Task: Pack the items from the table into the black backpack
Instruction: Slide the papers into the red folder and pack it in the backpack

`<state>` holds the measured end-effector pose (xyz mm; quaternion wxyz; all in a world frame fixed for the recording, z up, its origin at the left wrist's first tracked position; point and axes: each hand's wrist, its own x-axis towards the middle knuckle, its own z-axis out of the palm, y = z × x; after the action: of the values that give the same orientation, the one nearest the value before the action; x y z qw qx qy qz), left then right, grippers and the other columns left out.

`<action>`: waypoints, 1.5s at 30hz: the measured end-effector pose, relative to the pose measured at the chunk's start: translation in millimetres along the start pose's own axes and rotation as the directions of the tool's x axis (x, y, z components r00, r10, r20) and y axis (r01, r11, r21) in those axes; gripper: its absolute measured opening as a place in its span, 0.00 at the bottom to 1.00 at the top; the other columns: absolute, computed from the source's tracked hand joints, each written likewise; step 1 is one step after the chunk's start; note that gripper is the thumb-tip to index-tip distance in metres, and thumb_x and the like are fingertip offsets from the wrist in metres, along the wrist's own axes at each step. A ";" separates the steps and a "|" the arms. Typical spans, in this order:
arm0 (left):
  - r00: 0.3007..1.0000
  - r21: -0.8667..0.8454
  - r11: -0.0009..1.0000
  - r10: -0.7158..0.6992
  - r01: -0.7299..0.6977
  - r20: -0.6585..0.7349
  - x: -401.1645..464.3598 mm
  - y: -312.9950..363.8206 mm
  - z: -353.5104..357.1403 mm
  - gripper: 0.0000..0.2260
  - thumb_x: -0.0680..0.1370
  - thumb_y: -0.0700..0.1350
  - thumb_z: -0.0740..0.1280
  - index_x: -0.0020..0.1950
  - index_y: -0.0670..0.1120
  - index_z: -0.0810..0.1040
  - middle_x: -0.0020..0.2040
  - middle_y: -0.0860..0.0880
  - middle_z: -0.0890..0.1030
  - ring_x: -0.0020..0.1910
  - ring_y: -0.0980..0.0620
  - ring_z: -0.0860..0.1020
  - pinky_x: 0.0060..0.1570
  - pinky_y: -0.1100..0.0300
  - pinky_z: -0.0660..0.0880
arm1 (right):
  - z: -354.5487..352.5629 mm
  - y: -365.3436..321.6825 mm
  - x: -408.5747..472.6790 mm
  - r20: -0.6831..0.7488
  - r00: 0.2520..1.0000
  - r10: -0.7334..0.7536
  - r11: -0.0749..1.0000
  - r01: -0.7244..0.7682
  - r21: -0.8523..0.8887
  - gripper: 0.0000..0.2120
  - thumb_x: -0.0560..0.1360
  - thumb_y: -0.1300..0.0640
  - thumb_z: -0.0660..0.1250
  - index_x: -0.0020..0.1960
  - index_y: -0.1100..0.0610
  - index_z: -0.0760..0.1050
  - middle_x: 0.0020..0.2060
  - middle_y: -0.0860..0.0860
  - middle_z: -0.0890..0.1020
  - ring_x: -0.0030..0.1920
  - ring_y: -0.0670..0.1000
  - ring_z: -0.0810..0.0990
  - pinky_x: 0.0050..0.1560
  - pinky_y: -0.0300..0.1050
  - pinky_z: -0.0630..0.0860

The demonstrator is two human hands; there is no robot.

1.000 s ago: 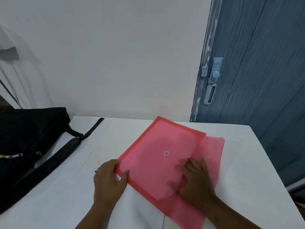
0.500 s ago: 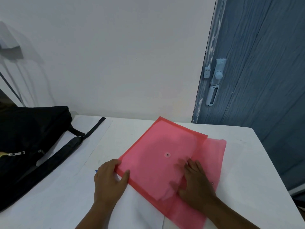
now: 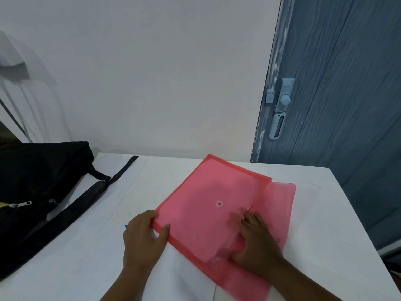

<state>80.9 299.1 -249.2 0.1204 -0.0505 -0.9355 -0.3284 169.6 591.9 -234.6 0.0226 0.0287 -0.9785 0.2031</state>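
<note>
Two hands are applied to the red snap-button document folder [image 3: 219, 205], which lies flat on the white table [image 3: 338, 213]. Its near-left corner is pinched by the left hand [image 3: 144, 237], thumb on top; the right hand [image 3: 257, 242] is pressed on it with fingers nearly straight, apparently under the translucent flap. Thin, light, flexible and slippery plastic is to be expected, so an edge grip near a corner is recommended. Farther left, the black backpack [image 3: 41, 181] lies well apart.
</note>
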 end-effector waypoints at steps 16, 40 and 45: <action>1.000 0.006 1.000 -0.003 0.003 0.004 1.2 3.7 -1.8 0.20 0.69 0.60 0.69 0.57 0.52 0.78 0.54 0.56 0.80 0.55 0.52 0.77 0.58 0.45 0.75 | 10.2 6.5 -3.0 -0.167 0.985 0.037 0.997 -0.025 0.076 0.27 0.62 0.38 0.69 0.60 0.45 0.82 0.67 0.45 0.78 0.74 0.54 0.69 0.76 0.50 0.54; 0.802 -0.284 0.910 -0.081 0.302 0.592 30.8 -1.5 -58.7 0.18 0.75 0.40 0.71 0.62 0.56 0.77 0.59 0.60 0.76 0.61 0.55 0.73 0.59 0.60 0.71 | -24.5 -69.2 11.0 0.106 0.954 0.279 0.936 -0.246 -0.254 0.17 0.71 0.49 0.65 0.59 0.51 0.75 0.52 0.49 0.77 0.52 0.55 0.78 0.54 0.49 0.76; 0.948 -0.253 0.966 0.024 0.060 0.317 34.1 -46.0 -92.8 0.17 0.74 0.38 0.74 0.59 0.52 0.79 0.63 0.55 0.77 0.62 0.54 0.75 0.59 0.66 0.71 | 5.1 -132.3 9.3 -0.028 0.979 0.204 0.971 -0.206 -0.122 0.22 0.74 0.46 0.62 0.67 0.50 0.74 0.63 0.48 0.77 0.64 0.53 0.74 0.71 0.50 0.63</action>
<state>57.9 205.7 -197.9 -0.0423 -0.1092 -0.8921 -0.4365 168.8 468.3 -186.4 0.0108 -0.0754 -0.9868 0.1430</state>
